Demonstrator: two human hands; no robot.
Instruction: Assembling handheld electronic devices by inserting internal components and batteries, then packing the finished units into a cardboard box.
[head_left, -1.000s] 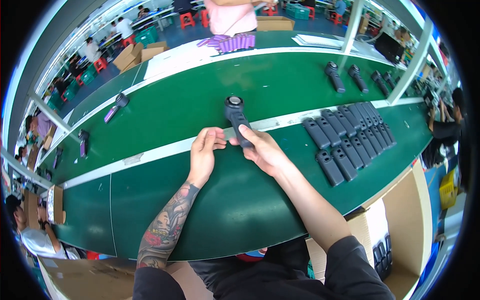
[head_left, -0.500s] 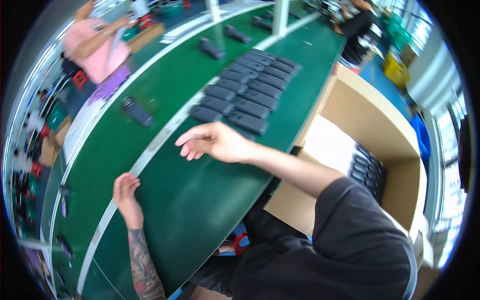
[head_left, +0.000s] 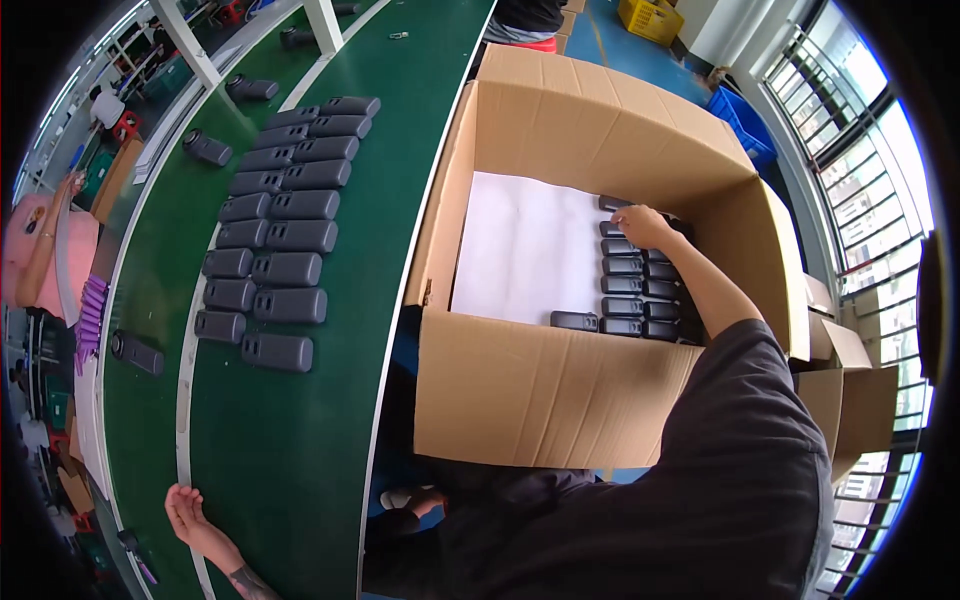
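Note:
My right hand (head_left: 643,227) is inside the large cardboard box (head_left: 540,390) on my right. Its fingers are pinched at the end of a dark grey oblong handheld device (head_left: 612,229), near the far end of the rows there. Similar devices (head_left: 622,285) lie side by side in the box, next to a white foam sheet (head_left: 530,250). Over the green table's pale strip, at lower left, my left hand (head_left: 195,520) is empty, fingers loosely bent and apart. Two columns of the same grey devices (head_left: 290,305) lie on the green table (head_left: 290,440).
Single devices (head_left: 137,353) lie on the table's far-side lane, beyond the pale strip (head_left: 190,400). White posts (head_left: 322,25) rise from the table. A person in pink (head_left: 55,255) is across it. Blue (head_left: 740,125) and yellow crates (head_left: 650,18) stand behind the box.
My right hand has moved from above the table into the box on the right. My view has turned right, so the box now shows fully. My left hand stays empty.

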